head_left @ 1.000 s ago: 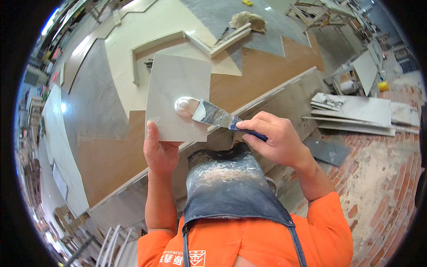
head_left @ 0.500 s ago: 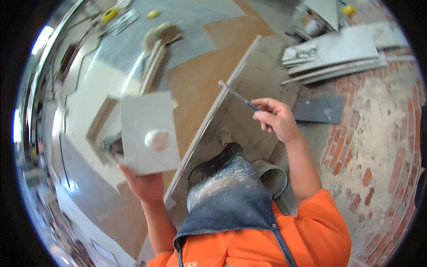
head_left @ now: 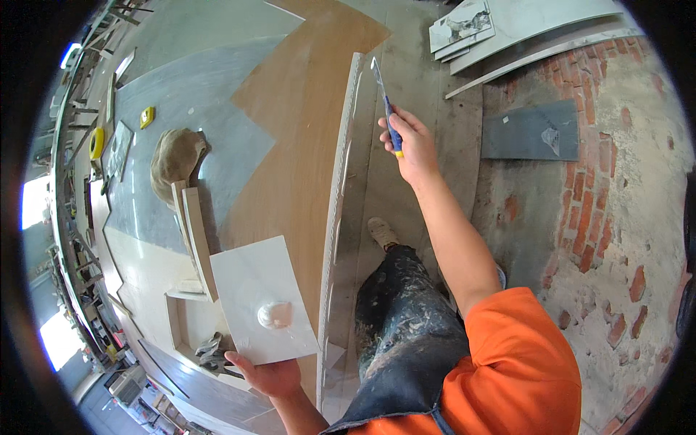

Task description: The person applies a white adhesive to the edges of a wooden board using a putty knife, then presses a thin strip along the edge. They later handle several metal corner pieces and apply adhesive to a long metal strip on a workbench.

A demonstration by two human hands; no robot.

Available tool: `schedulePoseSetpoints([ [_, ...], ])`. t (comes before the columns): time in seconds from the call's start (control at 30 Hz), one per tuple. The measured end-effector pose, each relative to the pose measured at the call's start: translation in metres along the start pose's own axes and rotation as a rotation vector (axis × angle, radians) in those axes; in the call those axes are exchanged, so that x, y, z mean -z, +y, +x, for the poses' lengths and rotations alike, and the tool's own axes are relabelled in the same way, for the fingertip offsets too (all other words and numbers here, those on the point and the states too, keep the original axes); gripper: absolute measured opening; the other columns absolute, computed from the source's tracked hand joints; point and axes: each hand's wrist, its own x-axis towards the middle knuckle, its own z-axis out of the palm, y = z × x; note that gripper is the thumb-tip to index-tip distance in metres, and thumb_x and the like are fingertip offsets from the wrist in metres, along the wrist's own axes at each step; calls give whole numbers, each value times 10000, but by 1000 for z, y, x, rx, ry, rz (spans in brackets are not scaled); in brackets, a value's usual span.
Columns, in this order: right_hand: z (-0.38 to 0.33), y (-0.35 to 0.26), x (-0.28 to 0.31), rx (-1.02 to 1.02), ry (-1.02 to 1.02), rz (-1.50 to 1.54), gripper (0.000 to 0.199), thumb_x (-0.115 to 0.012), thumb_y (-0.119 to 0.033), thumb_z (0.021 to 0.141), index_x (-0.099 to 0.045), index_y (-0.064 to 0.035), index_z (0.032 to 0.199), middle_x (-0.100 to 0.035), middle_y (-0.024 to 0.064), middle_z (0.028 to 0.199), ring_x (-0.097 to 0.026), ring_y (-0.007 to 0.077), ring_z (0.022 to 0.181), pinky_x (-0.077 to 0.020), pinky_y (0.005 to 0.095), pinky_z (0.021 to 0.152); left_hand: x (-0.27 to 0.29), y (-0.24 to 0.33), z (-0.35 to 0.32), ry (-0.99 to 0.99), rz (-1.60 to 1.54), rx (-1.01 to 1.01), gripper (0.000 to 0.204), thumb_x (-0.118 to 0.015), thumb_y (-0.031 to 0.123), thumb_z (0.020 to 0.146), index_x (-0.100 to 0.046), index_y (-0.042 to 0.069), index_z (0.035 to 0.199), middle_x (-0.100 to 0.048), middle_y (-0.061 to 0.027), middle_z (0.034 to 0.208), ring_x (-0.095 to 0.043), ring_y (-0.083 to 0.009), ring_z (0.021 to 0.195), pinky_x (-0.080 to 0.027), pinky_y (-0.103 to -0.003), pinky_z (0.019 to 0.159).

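Observation:
My left hand [head_left: 270, 375] grips the near edge of a thin pale rectangular board [head_left: 250, 272], thumb on top and the other fingers hidden beneath. A dollop of white paste [head_left: 275, 315] sits on the board's near half. My right hand [head_left: 415, 148] is closed round the blue and yellow handle of a narrow spatula [head_left: 392, 127]. Its slim blade points away from me, with white stuff on the tip. The spatula is held apart from the board, past the worktable's edge.
On the worktable [head_left: 297, 116] to my left lie a brown lumpy bag [head_left: 174, 163], wooden strips [head_left: 199, 243] and a yellow tape measure [head_left: 147, 117]. White slabs [head_left: 544, 25] are stacked far right. A dark grey slab [head_left: 533, 130] lies by the worn brick floor [head_left: 583, 217].
My view has turned and shifted. The right hand has moved farther away from me, and the spatula has swung from pointing left to pointing away. The board stays in my left hand.

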Motion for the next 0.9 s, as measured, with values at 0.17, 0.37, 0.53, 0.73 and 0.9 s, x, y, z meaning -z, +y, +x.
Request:
schedulePoseSetpoints([
  [0.17,36,16,-7,44,57,-30,344,-657,-149,974,-648,-22,1294,-703,54,967,-631,126,705,-473,244,581,-2,1,13,-26,-39,24,753,-450,617,1017,-411,42,1501,-516,-134,1455,-499,-314,1317,-395,-487,1131],
  [0.37,48,27,-14,83,109,-117,337,-655,-148,974,-658,-31,1290,-702,48,968,-628,114,706,-462,239,573,-8,2,17,-27,-28,5,748,-446,606,1024,-402,38,1510,-518,-134,1457,-508,-310,1308,-405,-481,1123],
  [0.53,54,34,-18,110,154,-182,326,-669,-162,964,-672,-46,1268,-681,20,937,-610,99,695,-448,236,568,-12,3,19,-21,-36,19,739,-447,598,1027,-405,38,1509,-507,-133,1469,-493,-308,1322,-385,-481,1134],
  [0.73,40,39,-11,127,192,-281,324,-685,-142,947,-682,-30,1251,-655,2,902,-584,84,688,-428,241,557,-13,6,17,-55,-31,19,740,-453,597,1024,-405,40,1508,-498,-131,1475,-477,-311,1333,-354,-482,1152],
  [0.9,35,42,2,146,193,-316,332,-694,-116,934,-683,-10,1247,-656,3,889,-580,83,707,-442,245,598,-14,6,11,-61,-1,-10,753,-448,603,1024,-392,33,1513,-491,-135,1481,-472,-320,1339,-354,-490,1153],
])
